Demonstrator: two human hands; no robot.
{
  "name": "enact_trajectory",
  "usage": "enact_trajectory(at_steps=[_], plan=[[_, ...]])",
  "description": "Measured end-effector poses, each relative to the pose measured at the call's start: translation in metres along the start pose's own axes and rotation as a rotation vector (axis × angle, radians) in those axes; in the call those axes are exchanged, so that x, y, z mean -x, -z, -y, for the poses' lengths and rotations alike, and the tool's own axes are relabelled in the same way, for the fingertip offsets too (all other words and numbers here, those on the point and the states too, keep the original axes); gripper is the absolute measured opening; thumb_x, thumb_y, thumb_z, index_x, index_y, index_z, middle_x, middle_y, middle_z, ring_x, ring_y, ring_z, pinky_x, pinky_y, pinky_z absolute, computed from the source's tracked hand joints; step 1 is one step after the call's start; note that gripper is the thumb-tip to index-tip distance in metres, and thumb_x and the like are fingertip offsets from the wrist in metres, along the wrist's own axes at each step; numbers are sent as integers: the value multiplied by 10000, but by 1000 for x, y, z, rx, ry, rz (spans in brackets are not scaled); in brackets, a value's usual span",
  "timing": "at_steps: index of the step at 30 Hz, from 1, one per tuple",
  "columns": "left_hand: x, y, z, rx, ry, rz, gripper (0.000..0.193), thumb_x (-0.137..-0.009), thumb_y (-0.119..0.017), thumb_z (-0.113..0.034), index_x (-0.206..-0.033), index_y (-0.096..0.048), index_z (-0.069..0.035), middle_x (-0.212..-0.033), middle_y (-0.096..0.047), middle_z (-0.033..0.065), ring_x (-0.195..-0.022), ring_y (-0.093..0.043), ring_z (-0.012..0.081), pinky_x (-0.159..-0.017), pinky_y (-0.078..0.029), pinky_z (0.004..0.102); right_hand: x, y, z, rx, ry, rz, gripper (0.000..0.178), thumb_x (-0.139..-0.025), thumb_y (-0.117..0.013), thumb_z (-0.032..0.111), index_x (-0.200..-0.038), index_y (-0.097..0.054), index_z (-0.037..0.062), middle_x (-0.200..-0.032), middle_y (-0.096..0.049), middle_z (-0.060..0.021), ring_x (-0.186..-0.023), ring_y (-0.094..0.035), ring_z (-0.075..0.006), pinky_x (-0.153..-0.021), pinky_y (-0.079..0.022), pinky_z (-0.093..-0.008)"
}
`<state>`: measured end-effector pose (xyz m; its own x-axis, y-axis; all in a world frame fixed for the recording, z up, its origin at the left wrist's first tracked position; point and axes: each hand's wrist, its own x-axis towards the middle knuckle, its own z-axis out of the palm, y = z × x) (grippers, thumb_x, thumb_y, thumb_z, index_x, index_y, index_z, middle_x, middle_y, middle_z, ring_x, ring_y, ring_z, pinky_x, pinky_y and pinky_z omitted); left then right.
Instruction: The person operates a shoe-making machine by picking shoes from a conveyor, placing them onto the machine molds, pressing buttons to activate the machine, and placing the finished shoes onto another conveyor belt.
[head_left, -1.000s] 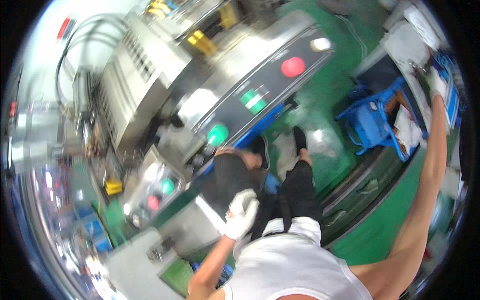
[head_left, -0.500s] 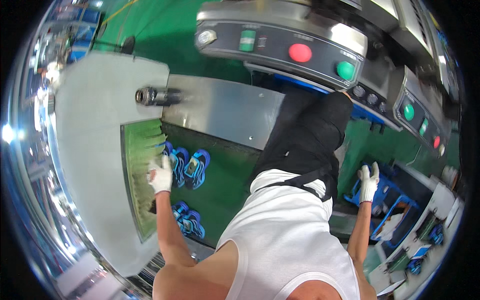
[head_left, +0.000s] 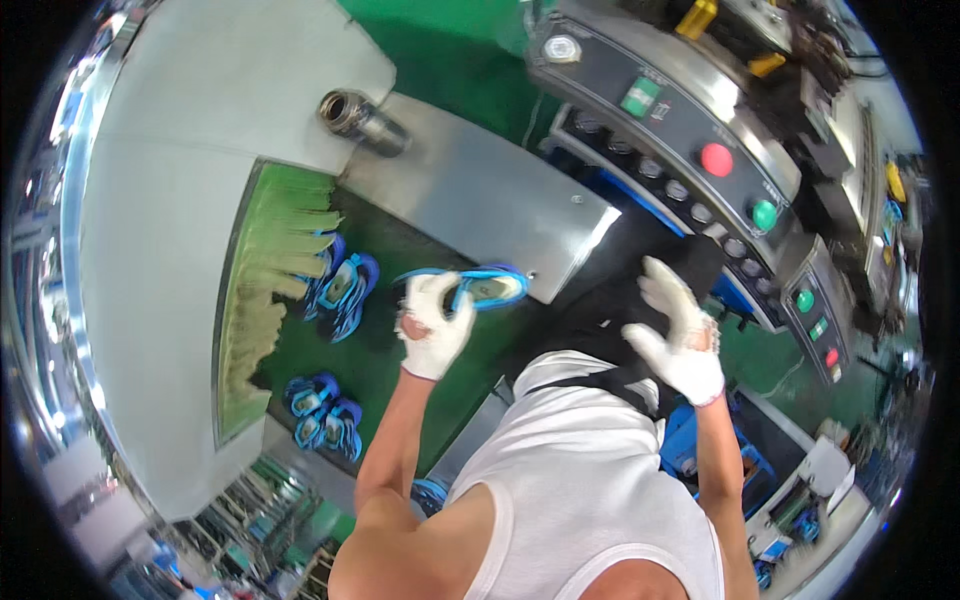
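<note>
A blue shoe [head_left: 500, 289] with a pale insole is pinched at one end by my left hand [head_left: 436, 325], which wears a white glove. The shoe is held over the green surface [head_left: 400, 240], close to the edge of a metal plate [head_left: 490, 190]. In a matching glove, my right hand [head_left: 680, 335] is raised over my black trousers, fingers spread and nothing in it. On the green surface to the left stand a pair of blue shoes [head_left: 343, 290] and, nearer me, several more blue shoes [head_left: 325, 415].
A green strip curtain [head_left: 270, 300] hangs from a large grey housing [head_left: 150, 250] on the left. A dark metal cylinder [head_left: 365, 122] lies on the plate. Machine control panels [head_left: 690, 130] with red and green buttons line the right. A blue crate [head_left: 685, 440] stands beyond my right arm.
My left hand has come away from the curtain, rightward, with a blue shoe now in it. My right hand has swung in from the crate side toward my legs. The view has turned.
</note>
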<state>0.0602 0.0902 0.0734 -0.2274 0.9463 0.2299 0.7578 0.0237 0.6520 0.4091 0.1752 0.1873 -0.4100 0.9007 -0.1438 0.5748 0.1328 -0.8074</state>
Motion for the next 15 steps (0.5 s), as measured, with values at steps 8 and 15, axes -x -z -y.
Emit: enact_trajectory(at_steps=[8, 15], plan=[[-109, -91, -231, 446, -804, 389, 385, -770, -859, -67, -1138, -744, -66, -1122, -704, 153, -973, -711, 352, -833, -599, 450, 16, 17, -50, 265, 253, -480, 633, -788, -791, 194, -1361, -591, 16, -1205, -715, -220, -1051, -724, -397, -901, -599, -439], [-159, -142, -439, 522, -1223, 487, 628, -769, -871, -56, -1351, -638, -9, -1378, -642, 225, -1261, -632, 408, -1076, -509, 490, 177, 85, -81, -755, -417, -902, 696, -833, -866, 244, -1428, -581, 22, -1291, -693, -133, -1177, -658, -213, -1017, -528, -374]])
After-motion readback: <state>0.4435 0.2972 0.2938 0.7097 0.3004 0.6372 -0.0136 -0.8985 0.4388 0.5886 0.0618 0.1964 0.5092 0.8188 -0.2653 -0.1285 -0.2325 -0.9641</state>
